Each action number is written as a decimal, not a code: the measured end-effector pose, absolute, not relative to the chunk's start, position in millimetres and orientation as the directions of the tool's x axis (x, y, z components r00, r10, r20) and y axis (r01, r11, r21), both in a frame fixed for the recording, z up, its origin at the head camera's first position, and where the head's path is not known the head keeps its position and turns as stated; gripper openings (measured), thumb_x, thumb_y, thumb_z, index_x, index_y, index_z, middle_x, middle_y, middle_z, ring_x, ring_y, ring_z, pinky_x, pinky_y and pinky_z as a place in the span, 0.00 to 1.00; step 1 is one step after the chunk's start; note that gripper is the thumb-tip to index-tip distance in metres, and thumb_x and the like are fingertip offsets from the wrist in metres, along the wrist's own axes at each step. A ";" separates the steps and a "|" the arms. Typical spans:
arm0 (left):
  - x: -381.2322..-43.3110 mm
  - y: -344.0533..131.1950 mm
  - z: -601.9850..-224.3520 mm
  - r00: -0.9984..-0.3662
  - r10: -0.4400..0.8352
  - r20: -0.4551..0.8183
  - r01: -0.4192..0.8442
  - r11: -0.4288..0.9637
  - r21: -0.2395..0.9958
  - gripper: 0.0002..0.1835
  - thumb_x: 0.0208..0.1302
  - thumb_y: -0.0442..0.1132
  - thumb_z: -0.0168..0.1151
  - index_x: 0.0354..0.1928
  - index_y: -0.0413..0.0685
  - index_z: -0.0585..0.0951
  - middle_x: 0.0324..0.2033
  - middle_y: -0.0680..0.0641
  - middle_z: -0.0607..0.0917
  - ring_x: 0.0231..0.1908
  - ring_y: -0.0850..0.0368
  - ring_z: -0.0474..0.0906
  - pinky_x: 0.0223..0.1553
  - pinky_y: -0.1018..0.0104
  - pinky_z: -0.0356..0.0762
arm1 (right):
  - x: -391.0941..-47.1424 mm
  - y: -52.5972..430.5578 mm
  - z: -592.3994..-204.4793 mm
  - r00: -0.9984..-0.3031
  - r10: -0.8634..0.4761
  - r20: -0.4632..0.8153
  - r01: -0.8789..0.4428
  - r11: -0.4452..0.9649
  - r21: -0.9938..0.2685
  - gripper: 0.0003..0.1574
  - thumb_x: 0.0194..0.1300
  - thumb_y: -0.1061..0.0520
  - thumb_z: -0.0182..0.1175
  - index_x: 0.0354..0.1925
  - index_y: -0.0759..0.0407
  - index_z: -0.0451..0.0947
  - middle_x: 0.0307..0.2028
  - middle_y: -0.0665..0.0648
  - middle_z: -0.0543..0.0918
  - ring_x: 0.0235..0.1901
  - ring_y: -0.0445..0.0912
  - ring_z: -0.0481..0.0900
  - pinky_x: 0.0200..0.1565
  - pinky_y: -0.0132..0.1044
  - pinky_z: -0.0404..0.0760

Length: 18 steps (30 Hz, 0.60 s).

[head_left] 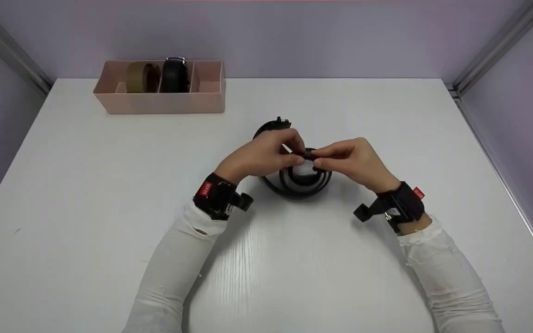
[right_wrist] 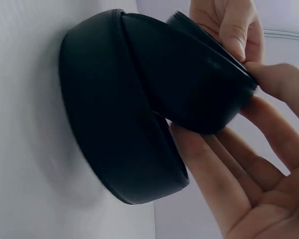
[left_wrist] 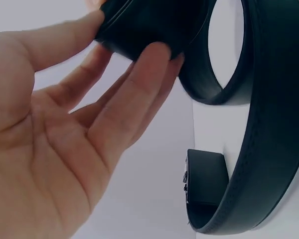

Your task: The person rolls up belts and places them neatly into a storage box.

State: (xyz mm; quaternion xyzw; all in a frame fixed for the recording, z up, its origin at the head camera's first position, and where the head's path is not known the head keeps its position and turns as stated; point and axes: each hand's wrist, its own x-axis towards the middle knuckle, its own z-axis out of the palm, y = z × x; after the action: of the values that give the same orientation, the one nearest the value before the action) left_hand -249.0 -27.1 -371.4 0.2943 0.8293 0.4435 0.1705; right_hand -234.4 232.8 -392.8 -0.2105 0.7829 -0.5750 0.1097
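A black belt (head_left: 297,193) stands on its edge on the white table, partly wound into a loose spiral. My left hand (head_left: 273,150) pinches the inner coil from the left, thumb and fingers on the strap (left_wrist: 149,25). From the right, my right hand (head_left: 352,159) pinches the same inner coil; in the right wrist view its fingertips (right_wrist: 189,142) press on the strap (right_wrist: 199,74). The belt's buckle end (head_left: 281,122) lies at the far left of the coil, beyond my left hand. In the left wrist view that end (left_wrist: 208,177) rests on the table.
A pink divided box (head_left: 164,103) stands at the back left of the white table (head_left: 294,277). Inside are a rolled brown belt (head_left: 136,78) and a rolled black belt (head_left: 174,77) with a metal buckle. Pale walls (head_left: 317,37) enclose the table's back and sides.
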 end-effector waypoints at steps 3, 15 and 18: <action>-249.5 -25.7 -370.9 -0.797 0.604 -0.002 0.315 0.418 0.852 0.09 0.75 0.39 0.65 0.51 0.46 0.80 0.49 0.48 0.85 0.47 0.54 0.83 0.48 0.62 0.81 | -233.3 229.9 -394.7 -0.908 -0.407 0.102 -0.196 0.198 -0.960 0.15 0.67 0.60 0.73 0.51 0.61 0.89 0.47 0.59 0.90 0.44 0.49 0.89 0.47 0.39 0.86; -248.3 -21.0 -367.0 -0.887 0.459 0.039 0.196 0.299 0.934 0.09 0.76 0.35 0.62 0.53 0.44 0.75 0.44 0.46 0.83 0.40 0.56 0.81 0.43 0.64 0.80 | -233.1 222.4 -406.8 -0.943 -0.203 0.262 -0.272 0.022 -0.962 0.16 0.67 0.66 0.70 0.54 0.65 0.87 0.45 0.65 0.89 0.43 0.49 0.89 0.45 0.40 0.88; -248.6 -22.4 -367.5 -0.882 0.471 0.027 0.193 0.308 0.932 0.09 0.76 0.36 0.62 0.53 0.44 0.75 0.44 0.46 0.83 0.39 0.56 0.82 0.43 0.64 0.80 | -233.3 222.6 -407.0 -0.940 -0.214 0.265 -0.278 0.030 -0.960 0.16 0.67 0.65 0.70 0.53 0.65 0.87 0.45 0.67 0.88 0.42 0.48 0.90 0.46 0.41 0.88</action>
State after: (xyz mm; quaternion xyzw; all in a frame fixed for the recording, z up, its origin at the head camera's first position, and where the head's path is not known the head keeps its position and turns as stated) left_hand -248.6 -22.4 -367.5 0.2077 0.7987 0.5505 0.1260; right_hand -233.3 222.6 -407.0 -0.1713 0.7174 -0.6749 -0.0235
